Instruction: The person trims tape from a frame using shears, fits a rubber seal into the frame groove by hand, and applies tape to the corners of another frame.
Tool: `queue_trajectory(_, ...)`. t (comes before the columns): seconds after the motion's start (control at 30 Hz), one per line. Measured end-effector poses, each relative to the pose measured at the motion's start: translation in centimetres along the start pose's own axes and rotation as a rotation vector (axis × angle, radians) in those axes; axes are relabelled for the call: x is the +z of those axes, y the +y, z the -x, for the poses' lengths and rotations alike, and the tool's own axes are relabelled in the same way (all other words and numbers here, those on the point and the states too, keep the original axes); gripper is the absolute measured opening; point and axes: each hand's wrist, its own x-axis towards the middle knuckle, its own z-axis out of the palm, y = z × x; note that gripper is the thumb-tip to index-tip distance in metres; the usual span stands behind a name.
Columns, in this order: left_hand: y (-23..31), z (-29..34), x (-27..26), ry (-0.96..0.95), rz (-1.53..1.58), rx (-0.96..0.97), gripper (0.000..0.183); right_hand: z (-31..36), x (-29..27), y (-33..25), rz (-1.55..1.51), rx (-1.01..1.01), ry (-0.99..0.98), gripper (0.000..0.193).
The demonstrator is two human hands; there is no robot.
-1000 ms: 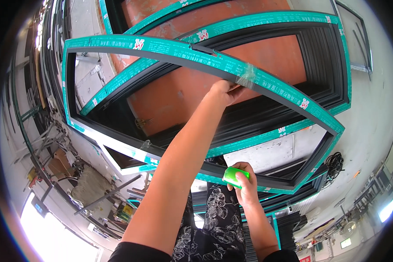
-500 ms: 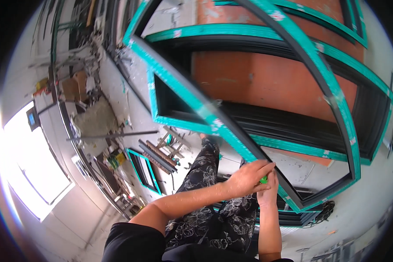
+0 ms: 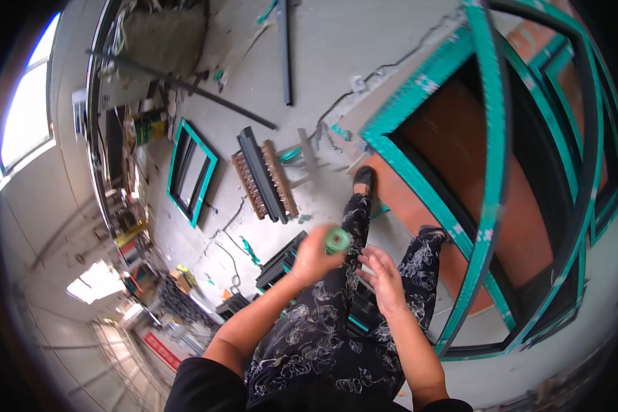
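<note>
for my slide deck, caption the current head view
Left hand holding a green roll, right hand open, teal-edged frames nearby.

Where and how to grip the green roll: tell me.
Probably pinch the green roll by its outer rim, right hand coming from the right: its round end faces the camera, its right edge looks bare, and the left hand holds its left side.

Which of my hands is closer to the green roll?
Left: your left hand holds the green roll. Your right hand is open, right of it and lower in the picture.
</note>
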Motion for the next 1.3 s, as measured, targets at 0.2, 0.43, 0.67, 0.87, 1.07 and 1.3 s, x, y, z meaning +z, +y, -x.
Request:
queue_trajectory(0.2, -27.8, -4.5, -7.5, 0.553, 0.412, -0.659, 0.056, -7.9, 3.1, 0.8, 0.273, -0.009, 0.117, 0.018)
queue_trajectory(0.43, -41.0, -13.3, -7.1, 0.491, 0.124, -0.87, 0.053, -13.3, 0.7, -5.5, 0.493, -0.176, 0.382, 0.016)
queue_trajectory(0.67, -53.2, -13.4, -7.6, 0.503, 0.283, -0.728, 0.091, -19.1, -3.3, -14.3, 0.524, -0.586, 0.588, 0.016)
queue_trajectory(0.87, -36.6, -11.8, -4.4, 0.377, -0.114, -0.348, 0.052, -30.6, -18.9, -17.0, 1.054, -0.649, 0.776, 0.02)
queue_trajectory(1.07, -8.4, -4.6, -1.1, -0.371, -0.159, 0.182, 0.042, -46.8, -20.1, -15.5, 1.806, -0.177, 0.648, 0.033)
queue_trajectory(1.3, -4.5, -11.1, -1.2, -0.511, -0.279, 0.042, 0.045, -52.6, -26.5, -14.6, 1.749, -0.036, 0.857, 0.03)
